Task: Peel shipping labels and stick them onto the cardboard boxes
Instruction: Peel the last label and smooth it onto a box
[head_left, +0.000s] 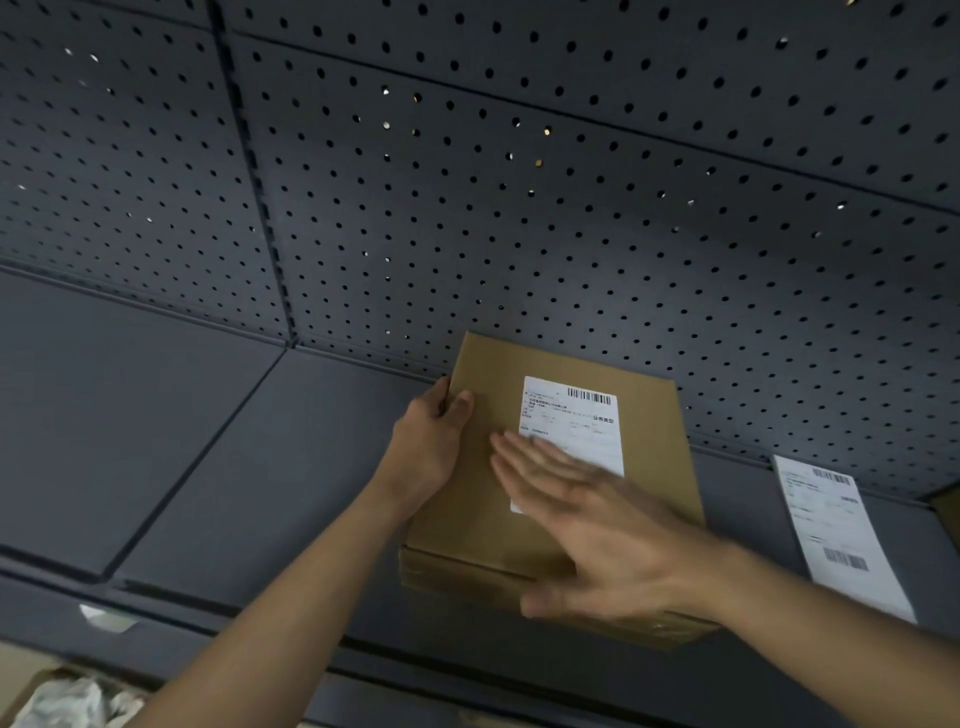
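Observation:
A flat brown cardboard box lies on the dark grey shelf, its far end against the pegboard. A white shipping label with a barcode sits on the box's top. My left hand grips the box's left edge, thumb on top and fingers round the side. My right hand lies flat with straight fingers over the label's lower part, blurred by motion. A second white label sheet lies on the shelf to the right of the box.
A dark perforated pegboard forms the back wall. At the far right a corner of another cardboard box shows. Below the shelf at the bottom left is an open carton with crumpled plastic.

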